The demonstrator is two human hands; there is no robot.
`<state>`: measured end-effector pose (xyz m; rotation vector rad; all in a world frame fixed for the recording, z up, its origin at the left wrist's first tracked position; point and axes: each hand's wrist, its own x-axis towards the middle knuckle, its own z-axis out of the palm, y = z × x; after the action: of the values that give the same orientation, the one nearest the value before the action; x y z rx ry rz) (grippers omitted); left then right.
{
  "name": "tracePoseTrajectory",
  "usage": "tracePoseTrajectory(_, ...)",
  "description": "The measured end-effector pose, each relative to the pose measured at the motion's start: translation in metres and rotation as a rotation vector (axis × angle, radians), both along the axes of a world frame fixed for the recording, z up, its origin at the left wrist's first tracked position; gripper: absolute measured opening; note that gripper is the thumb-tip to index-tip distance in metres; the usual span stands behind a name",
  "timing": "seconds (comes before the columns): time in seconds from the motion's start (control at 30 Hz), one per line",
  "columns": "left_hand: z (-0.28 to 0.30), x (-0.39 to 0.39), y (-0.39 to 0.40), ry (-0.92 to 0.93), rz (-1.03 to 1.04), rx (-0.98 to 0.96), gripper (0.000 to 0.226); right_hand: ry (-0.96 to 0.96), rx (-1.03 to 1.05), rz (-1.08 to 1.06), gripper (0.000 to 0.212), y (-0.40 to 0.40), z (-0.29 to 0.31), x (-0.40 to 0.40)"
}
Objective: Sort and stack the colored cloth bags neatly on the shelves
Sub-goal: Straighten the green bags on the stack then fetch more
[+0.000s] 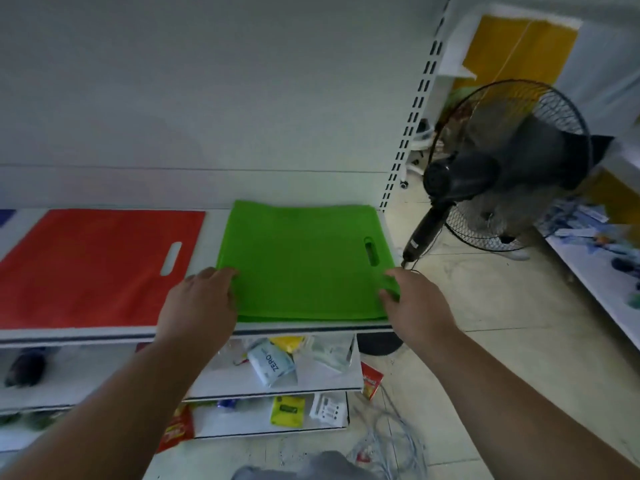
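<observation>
Two stacks of cloth bags are laid flat on the top shelf (214,332). At the far left a sliver of blue (7,216) is cut by the frame edge and cannot be identified. Next, the red bags (90,265) are seen lying square, handle slot toward the right, untouched by either hand.

The left hand (202,306) is placed on the near left edge of the green bags (304,258), fingers curled over the edge; whether the cloth is pinched or merely pressed cannot be told. The green stack is set at the right end of the shelf, its right edge close to the shelf end and the slotted upright (412,133). The right hand (412,303) is seen at the near right corner, fingers bent round the corner, which is lifted and creased, so a hold on the cloth is judged.

Risks noted: the raised corner may be folded under if pressed flat without smoothing, leaving the stack uneven. A pull toward the front edge could drag upper layers off the lower ones, as the cloth is judged thin and slippery. A push to the right could carry the stack past the shelf end, toward the floor fan (509,168) standing just beside it. Loose packets (273,365) on the lower shelf would receive any bag that falls forward.
</observation>
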<state>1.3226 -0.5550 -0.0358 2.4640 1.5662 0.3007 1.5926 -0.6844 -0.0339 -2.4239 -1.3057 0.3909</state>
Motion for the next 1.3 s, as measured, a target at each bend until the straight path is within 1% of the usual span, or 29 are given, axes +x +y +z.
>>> tracePoseTrajectory(0.1,-0.003,0.003,0.004,0.071,0.019,0.019,0.042,-0.052,-0.029,0.045,0.047,0.004,-0.004,0.002)
tracePoseTrajectory(0.27,-0.004,0.007,0.006,0.161,0.083,-0.062,0.047,-0.195,-0.138,0.053,0.041,0.004,-0.004,0.002)
tracePoseTrajectory(0.33,-0.001,0.005,0.004,0.177,0.077,0.005,0.047,-0.233,-0.124,0.057,0.042,0.004,0.003,-0.004)
tracePoseTrajectory(0.4,0.003,-0.001,-0.001,0.142,0.045,0.068,0.044,-0.238,-0.067,0.102,0.046,0.007,0.013,-0.018)
tracePoseTrajectory(0.53,0.013,-0.040,-0.016,-0.053,0.045,0.085,0.039,-0.241,0.094,0.254,0.053,0.029,0.040,-0.074)
tracePoseTrajectory(0.6,0.016,-0.080,-0.023,-0.105,0.087,0.096,0.038,-0.244,0.170,0.333,0.051,0.047,0.054,-0.116)
tracePoseTrajectory(0.73,0.021,-0.195,-0.035,-0.105,0.235,0.077,0.040,-0.228,0.316,0.493,0.045,0.085,0.073,-0.235)
tracePoseTrajectory(0.8,0.025,-0.265,-0.039,-0.089,0.314,0.076,0.042,-0.206,0.359,0.564,0.049,0.102,0.080,-0.304)
tracePoseTrajectory(0.93,0.038,-0.398,-0.047,-0.016,0.454,0.141,0.039,-0.168,0.422,0.728,0.054,0.130,0.094,-0.438)
tracePoseTrajectory(1.0,0.042,-0.460,-0.055,-0.018,0.533,0.159,0.038,-0.144,0.454,0.810,0.054,0.143,0.102,-0.504)
tracePoseTrajectory(1.13,0.042,-0.545,-0.059,-0.007,0.626,0.196,0.036,-0.130,0.459,0.925,0.054,0.166,0.112,-0.596)
tracePoseTrajectory(1.3,0.025,-0.650,-0.031,0.026,0.749,0.252,0.033,-0.129,0.455,1.056,0.054,0.216,0.110,-0.713)
